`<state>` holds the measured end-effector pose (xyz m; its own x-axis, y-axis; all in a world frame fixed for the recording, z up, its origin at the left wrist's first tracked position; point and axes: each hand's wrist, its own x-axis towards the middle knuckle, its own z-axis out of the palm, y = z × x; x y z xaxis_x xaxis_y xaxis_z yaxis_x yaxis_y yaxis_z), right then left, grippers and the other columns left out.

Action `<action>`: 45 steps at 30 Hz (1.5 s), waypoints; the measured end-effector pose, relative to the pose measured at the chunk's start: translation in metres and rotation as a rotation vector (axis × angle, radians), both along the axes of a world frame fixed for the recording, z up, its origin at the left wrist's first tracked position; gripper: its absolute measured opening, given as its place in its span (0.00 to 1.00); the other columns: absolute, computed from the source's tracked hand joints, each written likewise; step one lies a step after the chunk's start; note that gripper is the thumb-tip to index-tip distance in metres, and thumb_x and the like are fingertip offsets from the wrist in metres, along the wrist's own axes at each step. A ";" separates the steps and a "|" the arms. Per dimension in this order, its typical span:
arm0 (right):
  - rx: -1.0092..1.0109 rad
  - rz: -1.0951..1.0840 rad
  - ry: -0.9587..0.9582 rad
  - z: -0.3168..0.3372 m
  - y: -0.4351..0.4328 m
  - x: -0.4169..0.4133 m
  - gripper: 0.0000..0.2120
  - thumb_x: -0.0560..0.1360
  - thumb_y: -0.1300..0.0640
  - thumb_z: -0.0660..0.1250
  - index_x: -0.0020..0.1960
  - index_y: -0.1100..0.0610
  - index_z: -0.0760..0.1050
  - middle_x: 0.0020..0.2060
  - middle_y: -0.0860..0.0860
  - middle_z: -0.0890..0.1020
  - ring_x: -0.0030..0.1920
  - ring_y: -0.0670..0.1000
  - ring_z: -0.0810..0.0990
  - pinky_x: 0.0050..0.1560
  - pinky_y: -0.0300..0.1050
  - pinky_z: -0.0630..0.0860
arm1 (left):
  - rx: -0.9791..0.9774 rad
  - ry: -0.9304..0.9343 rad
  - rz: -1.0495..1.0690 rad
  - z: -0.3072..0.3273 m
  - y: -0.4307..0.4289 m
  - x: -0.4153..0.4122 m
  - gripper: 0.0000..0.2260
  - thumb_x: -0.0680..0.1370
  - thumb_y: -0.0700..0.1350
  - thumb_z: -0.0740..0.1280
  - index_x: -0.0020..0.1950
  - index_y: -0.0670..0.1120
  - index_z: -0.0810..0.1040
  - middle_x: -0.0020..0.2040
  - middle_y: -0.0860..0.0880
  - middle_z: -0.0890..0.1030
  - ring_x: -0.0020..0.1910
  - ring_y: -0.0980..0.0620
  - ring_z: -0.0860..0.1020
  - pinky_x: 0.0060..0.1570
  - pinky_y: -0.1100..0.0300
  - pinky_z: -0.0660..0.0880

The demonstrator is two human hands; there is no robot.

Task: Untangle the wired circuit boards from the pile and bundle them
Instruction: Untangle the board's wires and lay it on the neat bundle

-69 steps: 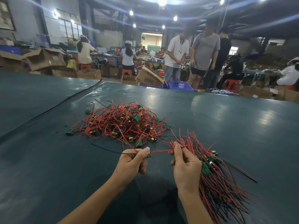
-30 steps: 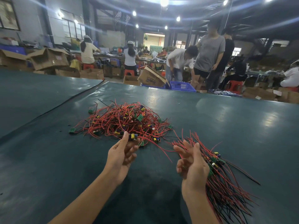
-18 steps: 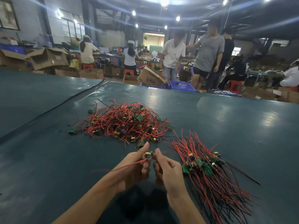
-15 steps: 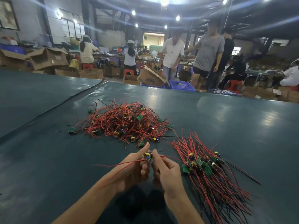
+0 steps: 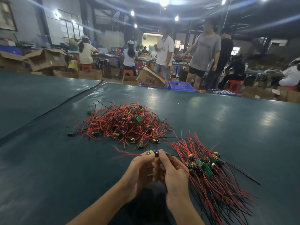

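A tangled pile (image 5: 125,125) of small green circuit boards with red and black wires lies on the dark green table (image 5: 48,168). To its right lies a sorted bundle (image 5: 209,172) of boards with their wires fanned out toward me. Between them, my left hand (image 5: 139,169) and my right hand (image 5: 172,172) together pinch one small board (image 5: 153,152) with yellow and blue parts. Its red wires trail to the left and a black wire runs right toward the bundle.
A seam in the table cover (image 5: 68,101) runs diagonally at the left. Beyond the far edge stand several people (image 5: 204,52), cardboard boxes (image 5: 47,59) and a blue crate (image 5: 181,86).
My left hand picked a board from the pile and brought it toward me. My right hand left the bundle and joined it. Both hands now hold the board slightly higher, its wires spread sideways.
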<state>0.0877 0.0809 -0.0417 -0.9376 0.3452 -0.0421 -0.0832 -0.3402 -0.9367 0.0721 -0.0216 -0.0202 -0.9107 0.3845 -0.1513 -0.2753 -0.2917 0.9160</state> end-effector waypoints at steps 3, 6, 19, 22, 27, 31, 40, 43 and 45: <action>0.047 -0.006 0.016 0.000 -0.002 0.001 0.08 0.73 0.60 0.73 0.35 0.58 0.85 0.34 0.56 0.86 0.32 0.49 0.84 0.31 0.39 0.79 | 0.002 0.037 0.084 -0.003 -0.002 -0.002 0.14 0.82 0.44 0.59 0.37 0.44 0.72 0.22 0.54 0.75 0.21 0.62 0.74 0.23 0.69 0.70; -0.007 0.031 0.046 0.002 -0.003 0.002 0.05 0.71 0.64 0.74 0.37 0.57 0.85 0.37 0.57 0.86 0.36 0.51 0.84 0.38 0.43 0.82 | -0.031 0.070 0.134 -0.006 -0.003 -0.004 0.13 0.81 0.47 0.61 0.38 0.45 0.74 0.23 0.55 0.76 0.22 0.62 0.74 0.25 0.69 0.71; -0.116 0.017 0.003 -0.001 -0.004 -0.001 0.08 0.63 0.55 0.73 0.38 0.59 0.85 0.38 0.58 0.86 0.36 0.52 0.84 0.38 0.45 0.84 | -0.133 0.170 0.095 -0.012 -0.001 -0.004 0.23 0.80 0.48 0.62 0.25 0.53 0.81 0.23 0.55 0.77 0.24 0.62 0.75 0.27 0.69 0.71; -0.111 0.030 -0.029 -0.001 -0.003 -0.001 0.07 0.63 0.52 0.74 0.35 0.56 0.85 0.37 0.58 0.86 0.37 0.55 0.85 0.37 0.47 0.83 | -0.124 0.161 0.126 -0.014 -0.002 -0.006 0.20 0.78 0.47 0.65 0.26 0.50 0.80 0.25 0.53 0.77 0.24 0.59 0.75 0.28 0.67 0.72; -0.105 -0.028 -0.071 0.004 0.010 -0.006 0.10 0.63 0.49 0.75 0.36 0.55 0.86 0.36 0.58 0.83 0.36 0.57 0.79 0.42 0.50 0.77 | -0.143 0.220 0.120 -0.021 -0.005 -0.015 0.19 0.78 0.43 0.66 0.25 0.47 0.77 0.24 0.47 0.74 0.24 0.53 0.71 0.29 0.63 0.71; -0.160 -0.140 -0.064 0.008 0.032 -0.011 0.07 0.69 0.54 0.74 0.35 0.55 0.86 0.29 0.49 0.81 0.24 0.42 0.72 0.21 0.35 0.66 | -0.167 0.319 0.135 -0.020 -0.010 -0.020 0.22 0.77 0.40 0.66 0.22 0.46 0.73 0.22 0.47 0.71 0.22 0.53 0.68 0.29 0.65 0.69; -0.263 -0.181 -0.006 0.011 0.051 -0.014 0.11 0.75 0.53 0.70 0.38 0.57 0.85 0.31 0.46 0.81 0.24 0.42 0.68 0.20 0.34 0.62 | -0.011 0.205 0.109 -0.026 -0.012 -0.021 0.16 0.66 0.52 0.71 0.23 0.48 0.71 0.22 0.46 0.70 0.24 0.51 0.67 0.34 0.57 0.65; -0.123 -0.169 -0.004 0.006 0.045 -0.013 0.12 0.73 0.48 0.70 0.40 0.56 0.84 0.28 0.45 0.77 0.23 0.42 0.65 0.21 0.35 0.61 | -0.047 0.191 0.079 -0.030 -0.009 -0.020 0.18 0.67 0.59 0.69 0.25 0.48 0.72 0.26 0.47 0.73 0.26 0.53 0.70 0.30 0.62 0.67; 0.059 -0.097 -0.019 0.001 0.028 -0.010 0.18 0.69 0.43 0.70 0.42 0.59 0.84 0.26 0.46 0.74 0.25 0.44 0.66 0.24 0.40 0.65 | -0.077 0.225 0.061 -0.031 -0.006 -0.019 0.18 0.68 0.60 0.68 0.26 0.49 0.75 0.27 0.48 0.75 0.26 0.54 0.71 0.29 0.64 0.69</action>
